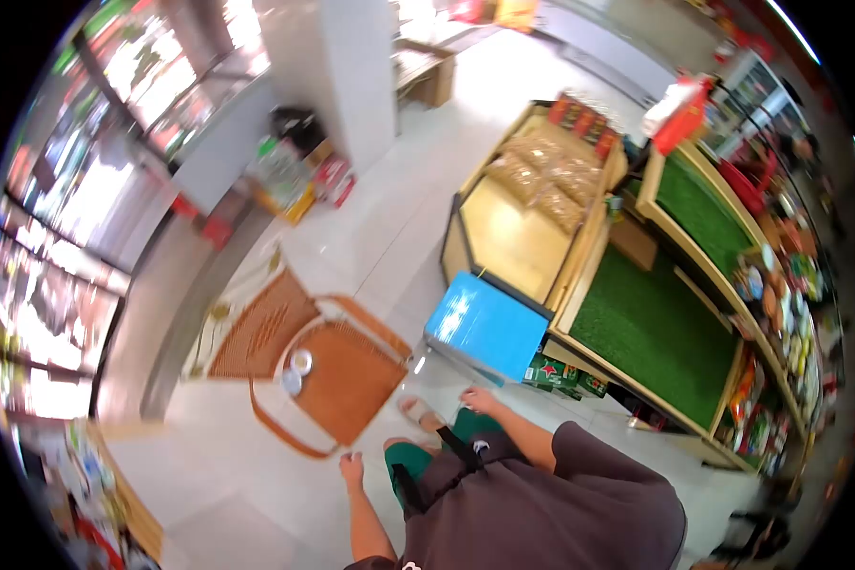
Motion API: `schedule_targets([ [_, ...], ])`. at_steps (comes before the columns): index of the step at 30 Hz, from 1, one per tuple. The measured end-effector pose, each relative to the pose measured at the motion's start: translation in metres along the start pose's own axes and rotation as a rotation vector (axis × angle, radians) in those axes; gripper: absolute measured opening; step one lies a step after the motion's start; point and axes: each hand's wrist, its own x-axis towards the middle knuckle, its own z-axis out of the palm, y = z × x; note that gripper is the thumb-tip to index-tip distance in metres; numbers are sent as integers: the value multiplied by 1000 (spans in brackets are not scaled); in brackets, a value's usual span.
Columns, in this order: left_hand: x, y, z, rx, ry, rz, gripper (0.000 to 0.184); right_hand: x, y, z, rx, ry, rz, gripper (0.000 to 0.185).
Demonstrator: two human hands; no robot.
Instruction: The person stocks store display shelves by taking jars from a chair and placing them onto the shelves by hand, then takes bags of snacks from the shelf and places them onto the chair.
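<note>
My left hand hangs low beside the front corner of a brown woven armchair, close to the end of its armrest. Its fingers are small and blurred, so their grip does not show clearly. On the chair seat are two small round whitish items, one behind the other. My right hand is held in front of my thigh, fingers loosely bent and apart, with nothing visible in it. A blue-topped box stands just beyond that hand.
Wooden display stands hold bagged goods and green turf-lined shelves. Green cartons sit beside the blue box. Bottles and packages stand by a white pillar. A wooden-edged counter is at lower left.
</note>
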Motion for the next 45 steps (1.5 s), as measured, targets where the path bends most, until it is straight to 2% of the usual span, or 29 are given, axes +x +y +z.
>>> schedule_targets([
  [1,31,11,-13,-20,7,45,50,-10,-44,14,109,-4,-105,42],
  [3,87,40,-41,155,-5,79,58,-1,-90,42,86,29,-317,43],
  [6,161,62,-62,144,5,69,76,-4,-139,69,175,-15,-271,41],
  [7,185,71,-68,161,-22,94,76,-3,-147,79,198,16,-258,41],
  [9,217,82,-76,427,110,71,86,-3,-143,106,255,142,-143,32],
  [10,230,87,-81,445,120,71,92,5,-125,124,171,227,-71,32],
  [11,234,96,-84,456,128,62,98,1,-114,133,150,240,-40,32],
  [13,269,73,-77,491,193,189,103,-14,-99,146,-65,97,30,38],
  [17,310,60,-67,530,-95,182,105,-32,-83,175,-73,121,293,40],
  [19,319,53,-58,139,-261,304,105,-45,-80,185,-70,140,358,42],
  [20,324,52,-54,230,-234,248,103,-46,-79,190,-117,142,322,42],
  [23,319,53,-57,240,-240,293,102,-49,-90,207,-52,182,353,42],
  [24,338,28,-45,231,-200,415,115,-46,-94,212,-34,192,348,42],
  [25,340,35,-47,239,-205,437,115,-43,-95,216,-1,204,269,41],
  [27,312,53,-52,333,-108,254,101,-48,-92,224,45,238,201,40],
  [28,296,73,-58,380,-202,90,108,-51,-93,233,205,275,189,40],
  [30,288,42,-56,411,-139,138,102,-63,-100,234,354,237,177,36],
  [32,271,34,-59,509,-288,117,104,-64,-78,240,289,192,186,38],
  [33,234,54,-73,534,-345,108,101,-66,-69,238,201,141,228,40],
  [34,212,64,-79,494,-385,270,100,-73,-70,234,210,170,225,43],
  [35,189,70,-89,382,-451,598,98,-83,-68,233,225,198,225,45],
  [37,149,90,-88,427,-627,638,91,-93,-50,230,252,294,149,62],
  [38,130,96,-85,556,-613,754,89,-99,-42,234,294,307,126,62],
  [39,106,103,-78,679,-594,864,87,-113,-38,230,351,348,153,74],
  [40,70,133,-79,714,-705,871,86,-119,-35,221,402,396,172,87],
  [41,26,170,-78,746,-816,878,85,-125,-31,213,426,420,142,87],
  [43,-23,192,-53,632,-977,1167,85,-146,-17,205,555,365,51,108],
  [44,-50,207,-39,655,-979,1198,85,-158,-11,196,649,283,48,109],
  [45,-83,222,-23,663,-1103,1235,83,-176,-4,189,674,299,38,109],
])
